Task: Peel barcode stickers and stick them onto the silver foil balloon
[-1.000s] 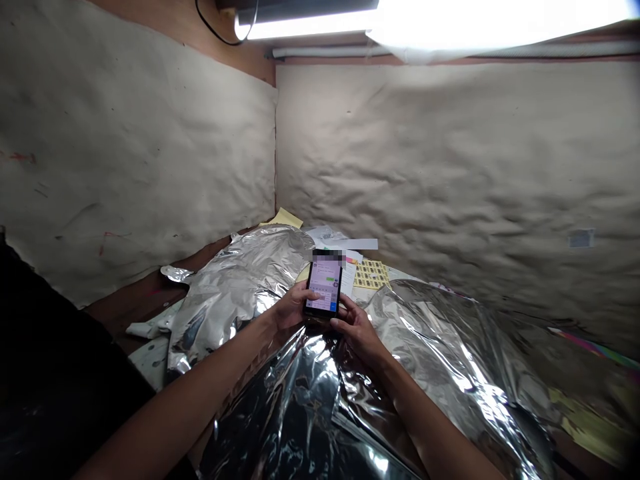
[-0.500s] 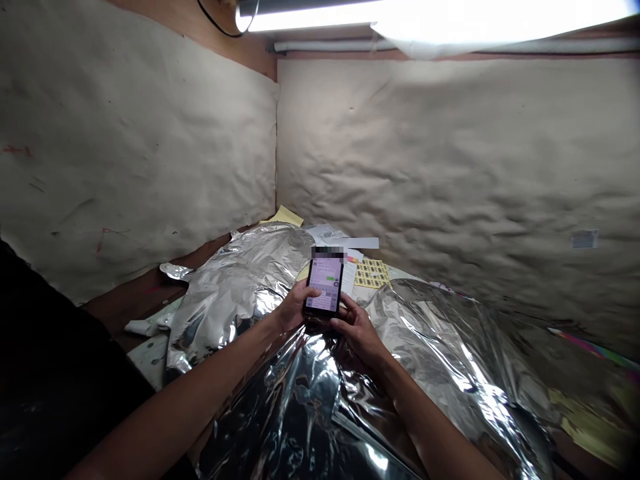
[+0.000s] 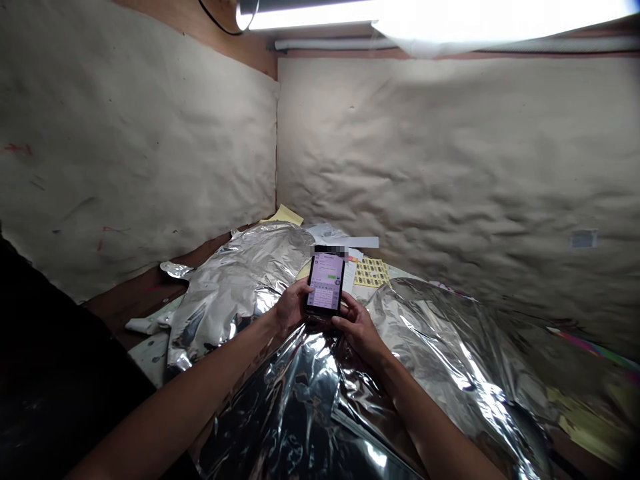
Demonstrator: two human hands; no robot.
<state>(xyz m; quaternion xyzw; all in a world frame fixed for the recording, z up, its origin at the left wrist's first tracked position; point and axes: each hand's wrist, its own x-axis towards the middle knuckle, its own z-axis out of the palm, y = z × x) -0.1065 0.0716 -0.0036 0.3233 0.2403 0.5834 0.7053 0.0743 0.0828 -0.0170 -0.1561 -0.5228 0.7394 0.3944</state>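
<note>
A black smartphone (image 3: 325,283) with a lit screen stands upright above a heap of crinkled silver foil (image 3: 440,360). My left hand (image 3: 291,305) is wrapped round its left edge, the thumb lying at the edge of the screen. My right hand (image 3: 356,327) cups the phone's lower right corner with curled fingers. Both forearms reach in from the bottom of the view and lie over the foil.
More silver foil (image 3: 235,280) bulges to the left. Papers, a yellow sheet (image 3: 285,215) and a sheet of yellow labels (image 3: 371,272) lie behind the phone. Paper-covered walls (image 3: 450,173) close the corner. A bright tube lamp (image 3: 320,13) hangs above. Something dark fills the lower left.
The phone's screen shows a different, keypad-like layout. My left thumb has drawn back from the screen to its edge. The hands stay in place.
</note>
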